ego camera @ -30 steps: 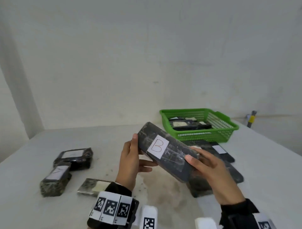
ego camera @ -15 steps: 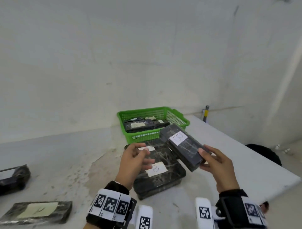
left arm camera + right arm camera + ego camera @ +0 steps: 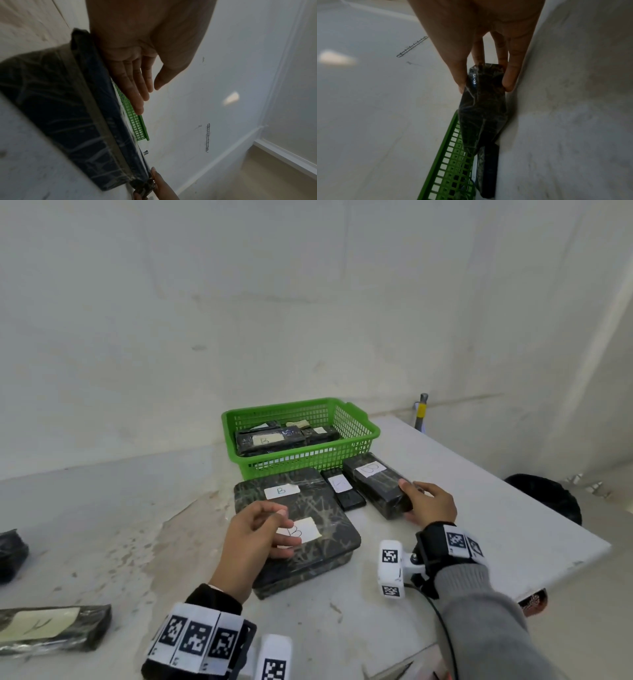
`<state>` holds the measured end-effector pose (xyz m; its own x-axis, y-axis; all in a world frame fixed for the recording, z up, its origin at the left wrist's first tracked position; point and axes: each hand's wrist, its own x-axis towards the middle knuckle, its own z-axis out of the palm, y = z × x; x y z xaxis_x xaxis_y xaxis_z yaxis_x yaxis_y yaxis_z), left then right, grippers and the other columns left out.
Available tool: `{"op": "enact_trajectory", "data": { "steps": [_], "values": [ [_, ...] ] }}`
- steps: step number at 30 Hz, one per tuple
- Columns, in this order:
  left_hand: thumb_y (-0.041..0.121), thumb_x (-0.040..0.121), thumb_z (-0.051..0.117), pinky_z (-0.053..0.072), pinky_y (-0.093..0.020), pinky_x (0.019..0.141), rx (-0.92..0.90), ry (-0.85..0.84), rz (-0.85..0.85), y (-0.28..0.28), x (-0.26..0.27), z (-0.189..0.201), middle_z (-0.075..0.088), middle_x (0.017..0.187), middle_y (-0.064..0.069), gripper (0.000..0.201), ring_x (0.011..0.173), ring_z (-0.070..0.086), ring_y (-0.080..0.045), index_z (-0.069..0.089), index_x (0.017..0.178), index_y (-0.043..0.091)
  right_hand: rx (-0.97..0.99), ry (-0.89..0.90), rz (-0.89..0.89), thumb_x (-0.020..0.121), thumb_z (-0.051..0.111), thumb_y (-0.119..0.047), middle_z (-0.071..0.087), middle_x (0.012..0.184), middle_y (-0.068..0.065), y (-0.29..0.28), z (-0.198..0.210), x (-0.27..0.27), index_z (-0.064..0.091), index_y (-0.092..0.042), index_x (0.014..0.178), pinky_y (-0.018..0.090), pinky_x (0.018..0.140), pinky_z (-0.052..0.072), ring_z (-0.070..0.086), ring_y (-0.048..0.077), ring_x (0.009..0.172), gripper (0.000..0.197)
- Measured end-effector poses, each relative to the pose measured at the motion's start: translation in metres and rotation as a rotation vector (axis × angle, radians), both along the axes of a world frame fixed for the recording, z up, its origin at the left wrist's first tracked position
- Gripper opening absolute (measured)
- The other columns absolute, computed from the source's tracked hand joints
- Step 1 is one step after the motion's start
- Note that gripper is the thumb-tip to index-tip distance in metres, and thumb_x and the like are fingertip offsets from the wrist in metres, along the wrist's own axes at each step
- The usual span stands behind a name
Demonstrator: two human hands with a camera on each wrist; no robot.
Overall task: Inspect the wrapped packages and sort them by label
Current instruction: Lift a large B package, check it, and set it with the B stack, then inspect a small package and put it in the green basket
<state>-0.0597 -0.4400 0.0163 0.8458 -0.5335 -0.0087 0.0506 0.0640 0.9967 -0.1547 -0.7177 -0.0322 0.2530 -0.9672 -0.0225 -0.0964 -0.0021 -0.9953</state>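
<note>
The right hand (image 3: 432,504) is setting a long wrapped package (image 3: 376,483) down on the desk (image 3: 496,508), near its right edge, just in front of the green basket (image 3: 356,422). Thumb and fingers pinch the near end of this package; in the right wrist view it lies along the desk surface, so I judge that it is placed and only the release is left. Its paper label (image 3: 370,468) shows a handwritten B.

The left hand (image 3: 255,537) holds nothing; its fingers are relaxed and a little curved, over the big flat package (image 3: 301,529) at the middle of the desk, which carries two B labels. Between these two packages lies a small narrow one (image 3: 344,489); its letter I cannot read.

The step in hand seems to be the grouping of B packages in front of the basket. Next, the right fingers must open and draw back, then a hand must take another package from the basket and turn its label up.

All packages are dark, boxy blocks under shiny, wrinkled plastic film, probably slippery. The basket is stiff plastic with lattice walls
</note>
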Motion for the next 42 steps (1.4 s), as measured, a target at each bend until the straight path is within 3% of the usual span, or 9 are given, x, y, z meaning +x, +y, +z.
{"op": "enact_trajectory", "data": {
  "steps": [7, 12, 16, 20, 25, 30, 35, 39, 42],
  "values": [
    [0.006, 0.099, 0.055, 0.058, -0.026, 0.051, -0.015, -0.015, 0.01, 0.003, 0.001, 0.005, 0.067, 0.082, -0.013, 0.009, 0.061, 0.072, -0.023, 0.063, 0.096, 0.004, -0.046, 0.15, -0.004, 0.081, 0.077, -0.039, 0.07, 0.118, 0.009, -0.012, -0.004, 0.0, 0.073, -0.011, 0.115, 0.027, 0.093, 0.042, 0.061, 0.028, 0.115, 0.044],
    [0.006, 0.1, 0.054, 0.056, -0.024, 0.048, -0.032, -0.007, 0.019, 0.008, 0.0, 0.01, 0.068, 0.08, -0.013, 0.01, 0.057, 0.072, -0.019, 0.062, 0.096, 0.003, -0.053, 0.223, 0.069, 0.08, 0.078, -0.042, 0.071, 0.119, 0.014, -0.012, -0.006, -0.003, 0.073, -0.009, 0.115, 0.038, 0.102, 0.048, 0.064, 0.028, 0.1, 0.048],
    [0.006, 0.1, 0.054, 0.058, -0.025, 0.049, -0.044, -0.002, 0.037, 0.018, 0.0, 0.012, 0.069, 0.078, -0.012, 0.01, 0.055, 0.071, -0.018, 0.062, 0.095, 0.003, -0.072, 0.234, 0.051, 0.08, 0.077, -0.042, 0.052, 0.139, 0.018, 0.0, 0.004, -0.008, 0.063, -0.011, 0.13, 0.037, 0.109, 0.042, 0.057, 0.033, 0.121, 0.06],
    [0.006, 0.099, 0.055, 0.058, -0.026, 0.049, -0.041, -0.035, 0.047, 0.037, 0.001, 0.016, 0.068, 0.078, -0.01, 0.01, 0.056, 0.071, -0.019, 0.063, 0.093, 0.006, -0.194, 0.214, 0.104, 0.086, 0.074, -0.032, 0.056, 0.127, 0.02, 0.038, 0.028, -0.009, 0.064, -0.012, 0.126, 0.031, 0.097, 0.043, 0.06, 0.032, 0.108, 0.046],
    [0.007, 0.098, 0.056, 0.056, -0.025, 0.051, 0.051, -0.115, 0.081, 0.078, 0.012, 0.012, 0.068, 0.081, -0.011, 0.008, 0.057, 0.07, -0.018, 0.063, 0.096, 0.005, -0.189, 0.092, 0.428, 0.088, 0.072, -0.023, 0.067, 0.082, -0.005, 0.131, 0.049, 0.005, 0.074, -0.015, 0.096, 0.022, 0.067, 0.041, 0.055, 0.006, 0.066, 0.011],
    [0.003, 0.097, 0.057, 0.056, -0.021, 0.054, 0.198, -0.163, 0.128, 0.135, 0.036, 0.006, 0.066, 0.081, -0.013, 0.01, 0.063, 0.07, -0.019, 0.063, 0.089, 0.004, -0.136, 0.014, 0.701, 0.091, 0.069, -0.015, 0.065, 0.07, 0.002, 0.227, 0.061, 0.031, 0.073, -0.01, 0.095, 0.014, 0.043, 0.035, 0.048, -0.003, 0.039, 0.007],
    [0.009, 0.091, 0.067, 0.045, -0.023, 0.063, 0.473, -0.295, 0.259, 0.21, 0.065, 0.001, 0.063, 0.082, -0.006, 0.006, 0.078, 0.058, -0.019, 0.065, 0.086, 0.012, -0.055, 0.098, 1.022, 0.09, 0.071, -0.013, 0.065, 0.075, 0.008, 0.304, 0.055, 0.076, 0.068, -0.007, 0.11, 0.019, 0.043, 0.044, 0.055, 0.012, 0.048, 0.022],
    [0.013, 0.09, 0.068, 0.04, -0.03, 0.085, 0.69, -0.33, 0.342, 0.26, 0.088, -0.004, 0.056, 0.113, -0.012, 0.023, 0.106, 0.053, -0.024, 0.063, 0.112, 0.01, 0.097, 0.158, 1.108, 0.088, 0.073, -0.01, 0.063, 0.079, 0.011, 0.348, 0.039, 0.107, 0.059, -0.002, 0.12, 0.022, 0.049, 0.053, 0.06, 0.015, 0.049, 0.036],
    [0.015, 0.091, 0.066, 0.038, -0.03, 0.088, 0.838, -0.305, 0.29, 0.283, 0.102, -0.007, 0.054, 0.127, -0.018, 0.039, 0.115, 0.051, -0.027, 0.056, 0.128, 0.007, 0.189, 0.173, 1.083, 0.086, 0.074, -0.01, 0.064, 0.082, 0.013, 0.364, 0.03, 0.12, 0.056, 0.0, 0.12, 0.025, 0.05, 0.055, 0.063, 0.016, 0.047, 0.04]
  ]
}}
